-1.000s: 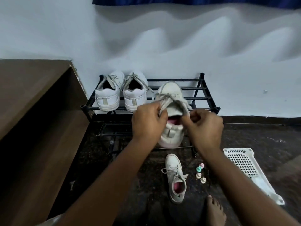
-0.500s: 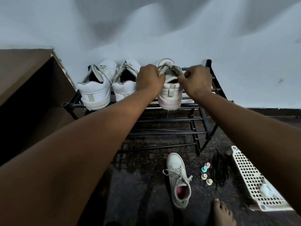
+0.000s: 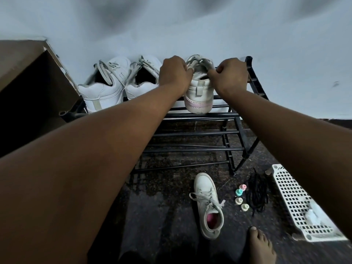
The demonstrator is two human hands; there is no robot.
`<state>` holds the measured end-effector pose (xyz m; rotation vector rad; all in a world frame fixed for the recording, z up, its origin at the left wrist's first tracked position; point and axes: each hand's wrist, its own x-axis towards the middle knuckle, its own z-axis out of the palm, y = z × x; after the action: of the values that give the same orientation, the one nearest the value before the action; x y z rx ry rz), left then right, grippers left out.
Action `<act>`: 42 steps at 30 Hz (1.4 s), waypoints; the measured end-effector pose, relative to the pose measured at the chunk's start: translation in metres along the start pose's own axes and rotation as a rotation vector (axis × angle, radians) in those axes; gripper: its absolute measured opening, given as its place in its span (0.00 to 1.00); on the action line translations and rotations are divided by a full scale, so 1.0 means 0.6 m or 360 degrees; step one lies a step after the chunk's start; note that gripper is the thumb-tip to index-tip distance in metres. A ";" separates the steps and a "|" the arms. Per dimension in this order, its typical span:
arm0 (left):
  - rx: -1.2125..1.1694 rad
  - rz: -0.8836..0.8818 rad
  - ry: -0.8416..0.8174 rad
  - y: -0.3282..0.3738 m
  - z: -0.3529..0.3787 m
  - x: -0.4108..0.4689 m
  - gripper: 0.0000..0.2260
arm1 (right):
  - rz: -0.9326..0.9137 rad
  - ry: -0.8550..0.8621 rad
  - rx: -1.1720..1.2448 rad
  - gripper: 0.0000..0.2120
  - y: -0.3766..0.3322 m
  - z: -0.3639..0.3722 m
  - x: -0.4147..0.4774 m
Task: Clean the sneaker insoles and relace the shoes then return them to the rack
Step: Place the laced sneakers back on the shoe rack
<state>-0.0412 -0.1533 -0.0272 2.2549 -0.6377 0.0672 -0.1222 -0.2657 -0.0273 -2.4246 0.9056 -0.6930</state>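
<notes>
Single head-worn wide-angle view, looking forward and steeply down from above the person's own outstretched arms. The forearms enter from the bottom corners, large and close to the lens, and converge on the black rack [image 3: 202,115] standing against the pale wall [image 3: 190,25] in the upper middle of the frame. The dark floor [image 3: 162,216] fills the lower half, with the person's bare foot [image 3: 261,246] at the bottom edge, almost directly beneath the camera. Straight lines bow toward the frame edges. No second view is given, so nothing is shared between views
</notes>
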 end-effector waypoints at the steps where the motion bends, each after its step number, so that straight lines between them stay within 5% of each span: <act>1: -0.0044 -0.0019 -0.0019 -0.001 -0.001 -0.002 0.12 | -0.0003 0.0007 0.0015 0.25 0.003 0.001 -0.005; 4: -0.0088 -0.0025 0.0004 -0.003 -0.008 -0.020 0.18 | 0.0010 0.0086 0.0150 0.24 0.015 -0.001 -0.034; 7: 0.0015 0.0235 0.0335 -0.019 -0.006 -0.075 0.16 | 0.0014 0.0403 0.0424 0.21 0.043 0.012 -0.091; 11: -0.0472 0.0341 0.0653 -0.064 0.059 -0.220 0.12 | -0.0148 0.0668 0.0623 0.15 0.111 0.060 -0.227; 15: -0.0506 -0.0102 0.0319 -0.126 0.167 -0.374 0.04 | -0.0185 0.0273 0.0470 0.15 0.210 0.128 -0.370; 20: -0.0303 -0.0988 -0.0458 -0.211 0.289 -0.500 0.08 | 0.0503 -0.0165 0.0160 0.08 0.328 0.190 -0.503; 24: -0.0059 -0.1145 -0.0734 -0.247 0.343 -0.548 0.11 | 0.0902 -0.0494 -0.0097 0.14 0.379 0.215 -0.545; 30: -0.0068 -0.1242 -0.0688 -0.260 0.393 -0.572 0.13 | 0.1003 -0.0721 -0.0205 0.14 0.402 0.239 -0.561; 42: -0.0113 -0.1095 -0.0490 -0.250 0.358 -0.588 0.05 | 0.0890 -0.0537 -0.0265 0.09 0.367 0.218 -0.582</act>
<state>-0.3113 -0.0687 -0.3634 2.3128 0.0145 -0.6382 -0.3761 -0.1417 -0.3554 -2.1624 1.4424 -0.0058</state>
